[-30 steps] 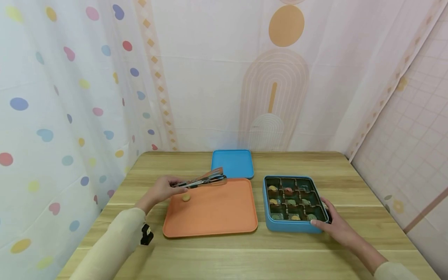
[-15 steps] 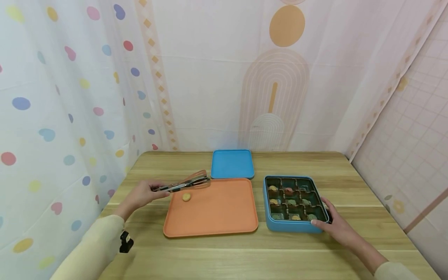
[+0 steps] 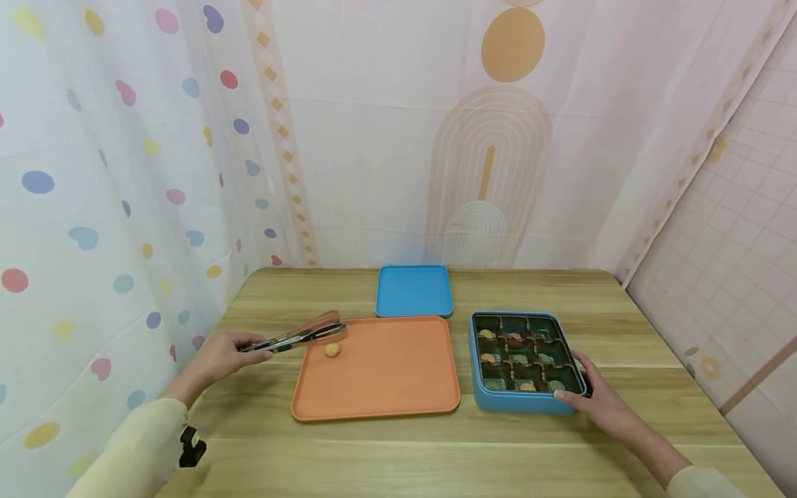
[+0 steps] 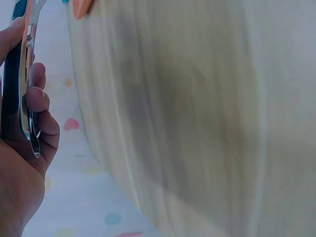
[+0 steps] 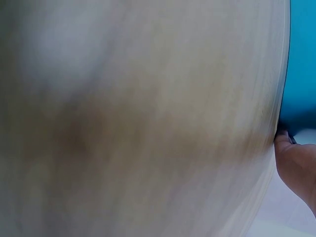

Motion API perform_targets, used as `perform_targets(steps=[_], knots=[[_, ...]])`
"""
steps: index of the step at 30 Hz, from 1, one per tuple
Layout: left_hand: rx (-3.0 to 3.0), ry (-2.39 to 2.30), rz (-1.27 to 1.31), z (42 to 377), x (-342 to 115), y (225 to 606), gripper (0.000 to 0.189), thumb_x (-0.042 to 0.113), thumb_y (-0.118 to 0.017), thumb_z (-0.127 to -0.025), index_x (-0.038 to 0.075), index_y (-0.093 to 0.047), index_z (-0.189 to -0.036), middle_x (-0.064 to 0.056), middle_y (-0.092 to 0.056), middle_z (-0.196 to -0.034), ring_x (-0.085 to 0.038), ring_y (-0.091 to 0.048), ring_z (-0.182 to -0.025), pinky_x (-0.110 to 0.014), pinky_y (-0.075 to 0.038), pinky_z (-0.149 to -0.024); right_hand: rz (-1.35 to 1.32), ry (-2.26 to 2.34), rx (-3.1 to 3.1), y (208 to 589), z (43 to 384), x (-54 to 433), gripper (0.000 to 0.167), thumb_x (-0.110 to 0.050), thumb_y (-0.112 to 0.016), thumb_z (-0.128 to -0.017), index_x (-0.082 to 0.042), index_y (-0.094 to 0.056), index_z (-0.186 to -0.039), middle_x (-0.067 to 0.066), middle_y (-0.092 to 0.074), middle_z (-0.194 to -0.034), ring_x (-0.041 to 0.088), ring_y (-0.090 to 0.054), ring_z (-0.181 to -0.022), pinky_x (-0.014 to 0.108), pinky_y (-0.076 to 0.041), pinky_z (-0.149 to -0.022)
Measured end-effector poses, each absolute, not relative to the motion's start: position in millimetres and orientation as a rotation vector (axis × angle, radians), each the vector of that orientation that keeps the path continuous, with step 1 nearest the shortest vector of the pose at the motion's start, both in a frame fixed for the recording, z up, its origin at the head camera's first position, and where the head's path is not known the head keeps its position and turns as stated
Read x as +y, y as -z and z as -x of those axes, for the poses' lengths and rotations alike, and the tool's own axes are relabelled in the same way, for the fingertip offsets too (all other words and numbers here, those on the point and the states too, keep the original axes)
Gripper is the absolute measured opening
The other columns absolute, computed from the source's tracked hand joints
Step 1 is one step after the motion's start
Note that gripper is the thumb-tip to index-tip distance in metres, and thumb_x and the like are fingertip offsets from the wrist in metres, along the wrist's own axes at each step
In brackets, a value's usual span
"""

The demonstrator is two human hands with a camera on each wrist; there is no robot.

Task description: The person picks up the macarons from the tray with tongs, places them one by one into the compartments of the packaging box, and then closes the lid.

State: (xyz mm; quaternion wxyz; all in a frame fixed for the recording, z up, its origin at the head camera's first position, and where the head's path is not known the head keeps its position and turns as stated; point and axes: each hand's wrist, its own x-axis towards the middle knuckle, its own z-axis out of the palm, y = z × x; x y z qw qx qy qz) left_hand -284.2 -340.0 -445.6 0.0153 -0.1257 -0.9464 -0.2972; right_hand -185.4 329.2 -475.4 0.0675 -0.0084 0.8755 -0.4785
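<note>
Silver metal tongs with black handle inserts (image 3: 299, 338): head view has them at the left rear corner of the flat rectangular orange tray (image 3: 386, 380), toward the left edge of the wood-grain desk (image 3: 349, 453). Bare left hand (image 3: 221, 356) is outside the tray's left edge, left grip closed round the handle end. Tips point away from the hand, over the tray; can't tell if they touch it. Small round yellow biscuit-like piece (image 3: 333, 350) lies on the tray near that corner, just nearside of the tips. Flat square blue panel with a raised rim (image 3: 414, 290) sits by the desk's rear edge, just behind the tray. Square blue box (image 3: 523, 402) with a dark nine-compartment insert (image 3: 512, 375) is on the desk's right half, apart from the tray. Yellow, red and green pieces inside, some too dim to read. Bare right hand (image 3: 602, 401) has the box's near right corner: thumb at the front rim, fingers along the right wall, right grip holding it.

Left wrist view: fingers curled round the tongs' handle, tray corner at the top, desk blurred.

Right wrist view: hand at the frame's right side, against the blue box wall. Fingers mostly hidden; desk fills the rest, blurred.
</note>
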Motion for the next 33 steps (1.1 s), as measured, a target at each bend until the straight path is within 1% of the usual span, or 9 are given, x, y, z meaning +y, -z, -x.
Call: perform_targets(steps=[3,6,10,16,19,22,27,32,33], knots=[[-2.956,0.989,0.364,280.3,-345.0,447.9,0.050,0.040,-0.077,-0.087,0.001,-0.072,-0.117,-0.006,-0.070,-0.091,-0.016,-0.054,-0.070,-0.030,-0.045,-0.059,0.017,1.437,2.638,475.5,185.6,329.5,0.097,-0.028,-0.067,-0.096,-0.006,0.004,-0.158,0.039,-0.015,-0.152,0.052,-0.026,-0.135,0.064,-0.028,-0.103],[-2.959,1.006,0.354,276.2,-348.0,449.2,0.048,0.039,-0.078,-0.087,0.001,-0.073,-0.116,-0.005,-0.070,-0.095,-0.017,-0.054,-0.074,-0.030,-0.045,-0.061,0.018,1.433,2.640,475.6,185.6,329.7,0.097,-0.028,-0.067,-0.096,-0.006,0.004,-0.158,0.040,-0.015,-0.152,0.053,-0.025,-0.136,0.065,-0.028,-0.103],[-2.969,0.987,0.328,273.0,-351.6,451.9,0.048,0.040,-0.079,-0.085,0.002,-0.074,-0.114,-0.004,-0.070,-0.092,-0.017,-0.054,-0.075,-0.029,-0.044,-0.063,0.021,1.442,2.632,475.3,185.7,329.7,0.097,-0.028,-0.067,-0.096,-0.006,0.004,-0.158,0.039,-0.015,-0.152,0.053,-0.025,-0.136,0.065,-0.028,-0.103],[-2.982,0.940,0.306,269.3,-354.4,457.5,0.049,0.042,-0.079,-0.084,0.003,-0.075,-0.113,-0.007,-0.072,-0.099,-0.017,-0.056,-0.081,-0.032,-0.045,-0.068,0.010,1.445,2.626,474.4,185.3,329.1,0.098,-0.029,-0.068,-0.096,-0.007,0.004,-0.158,0.039,-0.013,-0.153,0.053,-0.022,-0.137,0.066,-0.025,-0.104],[-2.977,0.925,0.312,269.2,-355.0,461.9,0.046,0.041,-0.080,-0.083,0.005,-0.076,-0.111,-0.007,-0.072,-0.098,-0.017,-0.056,-0.080,-0.033,-0.045,-0.068,0.011,1.446,2.626,474.2,185.4,329.1,0.098,-0.029,-0.067,-0.096,-0.006,0.004,-0.158,0.039,-0.013,-0.153,0.053,-0.023,-0.137,0.066,-0.025,-0.104],[-2.979,0.892,0.299,268.7,-355.1,465.4,0.047,0.044,-0.080,-0.082,0.007,-0.076,-0.111,-0.010,-0.072,-0.101,-0.021,-0.061,-0.086,-0.037,-0.049,-0.072,0.015,1.444,2.634,474.3,185.3,328.8,0.098,-0.028,-0.068,-0.096,-0.006,0.004,-0.158,0.040,-0.013,-0.152,0.053,-0.023,-0.136,0.066,-0.026,-0.104],[-3.022,0.823,0.265,266.8,-355.9,466.8,0.057,0.052,-0.077,-0.082,0.007,-0.074,-0.117,-0.015,-0.071,-0.108,-0.027,-0.064,-0.095,-0.048,-0.051,-0.079,0.020,1.450,2.634,474.5,185.3,328.5,0.097,-0.028,-0.068,-0.096,-0.006,0.004,-0.158,0.040,-0.014,-0.152,0.053,-0.023,-0.136,0.066,-0.025,-0.104],[-3.036,0.792,0.257,265.4,-356.0,468.4,0.062,0.055,-0.076,-0.082,0.006,-0.072,-0.120,-0.018,-0.070,-0.111,-0.027,-0.063,-0.094,-0.049,-0.051,-0.078,0.021,1.452,2.634,475.3,185.7,329.1,0.097,-0.028,-0.067,-0.096,-0.006,0.004,-0.158,0.039,-0.015,-0.152,0.052,-0.026,-0.135,0.064,-0.028,-0.103],[-3.035,0.798,0.258,265.4,-355.8,469.0,0.062,0.054,-0.076,-0.082,0.005,-0.072,-0.121,-0.017,-0.070,-0.111,-0.026,-0.062,-0.092,-0.048,-0.050,-0.078,0.022,1.453,2.632,475.5,185.9,329.3,0.096,-0.028,-0.067,-0.096,-0.006,0.004,-0.158,0.039,-0.015,-0.152,0.051,-0.027,-0.135,0.063,-0.029,-0.103]])
